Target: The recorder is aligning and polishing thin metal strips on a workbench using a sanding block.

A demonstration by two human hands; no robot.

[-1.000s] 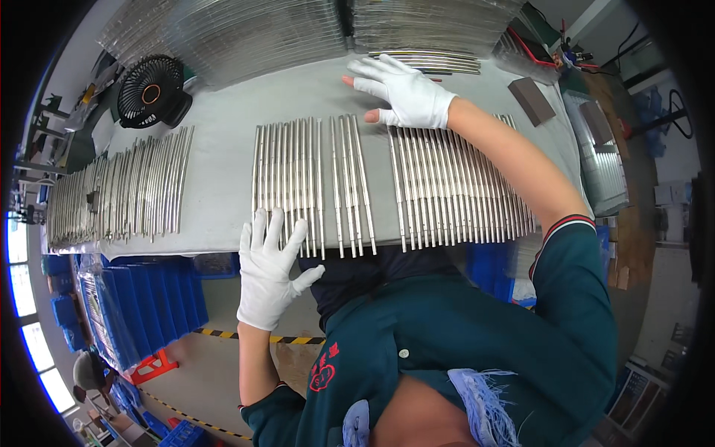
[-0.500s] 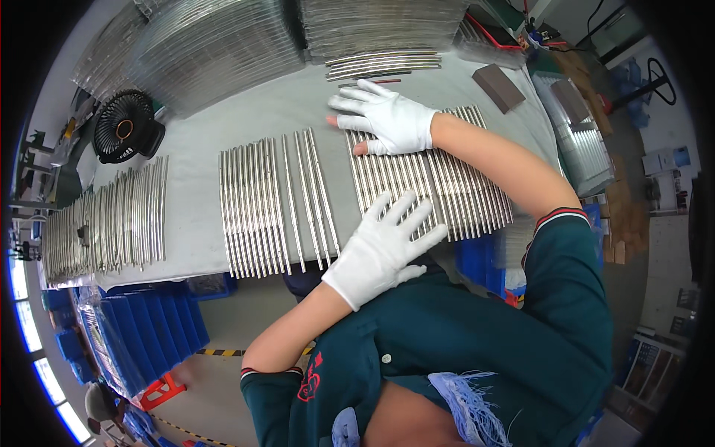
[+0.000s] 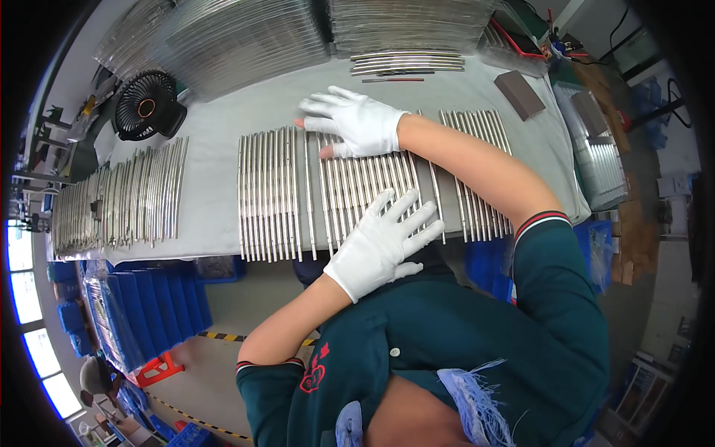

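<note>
Both hands wear white gloves and lie spread over a row of slim silver metal rods [image 3: 370, 179]. My right hand [image 3: 354, 123] rests across their far ends, fingers pointing left, with bare fingertips showing at its thumb and one finger. Near the front ends, my left hand [image 3: 383, 246] lies flat with its fingers apart. Left of this row is one separate rod [image 3: 310, 201], then another group of rods [image 3: 268, 186]. To the right, beyond a lone rod [image 3: 436, 201], a further group of rods [image 3: 477, 194] lies partly under my right forearm.
A bigger batch of rods [image 3: 123, 197] lies at the table's left, before a black fan [image 3: 149, 106]. Clear plastic trays [image 3: 238, 45] are stacked at the back, near several crosswise rods [image 3: 407, 62]. A dark brown block [image 3: 520, 95] sits at right. Blue bins [image 3: 160, 302] stand below.
Both hands have slid left over the rods, carrying part of the row toward the middle group. A gap has opened between that part and the rods on the right.
</note>
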